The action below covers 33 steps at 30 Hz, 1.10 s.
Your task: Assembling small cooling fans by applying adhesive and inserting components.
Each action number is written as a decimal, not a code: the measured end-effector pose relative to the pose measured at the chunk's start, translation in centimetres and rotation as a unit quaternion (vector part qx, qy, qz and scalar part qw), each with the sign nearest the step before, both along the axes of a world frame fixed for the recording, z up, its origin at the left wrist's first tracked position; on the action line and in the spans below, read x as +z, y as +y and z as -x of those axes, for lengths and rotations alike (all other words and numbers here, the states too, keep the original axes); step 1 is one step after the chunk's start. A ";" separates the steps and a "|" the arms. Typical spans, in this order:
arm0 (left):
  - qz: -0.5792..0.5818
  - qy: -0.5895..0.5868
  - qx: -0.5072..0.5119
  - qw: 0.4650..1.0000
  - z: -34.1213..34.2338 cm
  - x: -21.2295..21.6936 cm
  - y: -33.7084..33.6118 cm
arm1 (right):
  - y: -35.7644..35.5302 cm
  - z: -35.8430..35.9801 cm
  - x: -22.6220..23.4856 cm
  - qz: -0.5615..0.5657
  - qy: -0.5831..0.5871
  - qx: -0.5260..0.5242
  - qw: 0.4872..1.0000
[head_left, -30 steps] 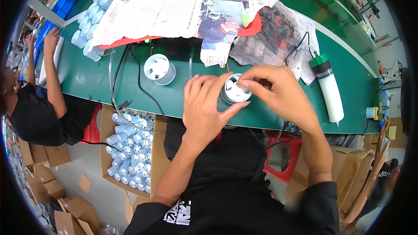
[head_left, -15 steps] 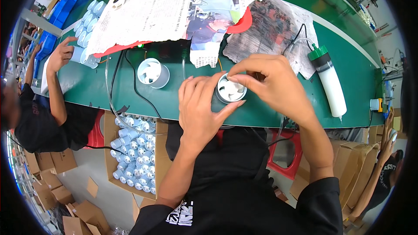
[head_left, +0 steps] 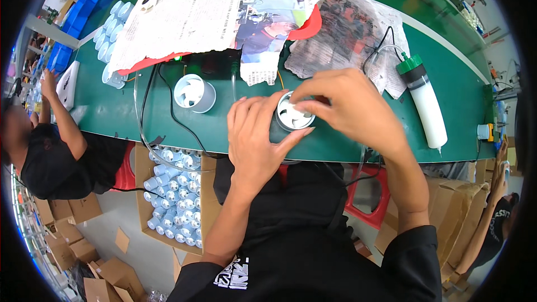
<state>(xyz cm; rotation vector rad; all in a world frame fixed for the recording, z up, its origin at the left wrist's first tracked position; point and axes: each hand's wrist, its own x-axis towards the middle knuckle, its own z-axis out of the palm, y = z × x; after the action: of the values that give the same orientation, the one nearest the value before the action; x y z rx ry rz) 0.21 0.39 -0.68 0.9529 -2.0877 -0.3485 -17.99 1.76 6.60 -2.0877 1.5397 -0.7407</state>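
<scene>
Long green desk point(head_left: 112, 113), near edge: small round grey plastic fan housing with white blades point(head_left: 295, 117) sits just in front of the body, between both hands. Left hand point(head_left: 257, 134) wrapped round the housing's left wall, thumb hooked under the near rim; right hand point(head_left: 349, 109) arched over the top, fingertips point(head_left: 305, 96) pinching at the far rim. Probably light, stiff, smooth-walled and a bit slippery, blades thin and likely fragile — best gripped by the outer wall, not the vanes.
</scene>
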 end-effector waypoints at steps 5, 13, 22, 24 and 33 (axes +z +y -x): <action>0.003 -0.010 0.005 1.000 -0.1 -0.1 0.0 | 0.1 -0.8 -0.3 0.031 0.018 -0.017 0.999; 0.006 -0.005 0.004 1.000 0.0 0.0 0.1 | 0.2 -0.6 0.3 0.022 0.051 0.008 0.998; 0.015 0.003 0.014 1.000 0.2 0.2 0.2 | 0.2 -1.1 1.8 0.189 -0.047 -0.031 0.980; 0.011 0.005 0.011 1.000 0.2 0.2 0.2 | 0.2 -0.7 0.9 0.130 -0.064 -0.030 0.989; -0.004 -0.013 -0.006 1.000 -0.2 0.1 -0.4 | 0.6 -0.6 0.9 -0.041 0.020 -0.022 0.999</action>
<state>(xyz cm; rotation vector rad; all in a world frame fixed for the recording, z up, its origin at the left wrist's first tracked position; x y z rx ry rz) 0.41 0.00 -0.54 0.9553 -2.1166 -0.3532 -17.37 2.36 7.49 -2.0265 1.6153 -0.6444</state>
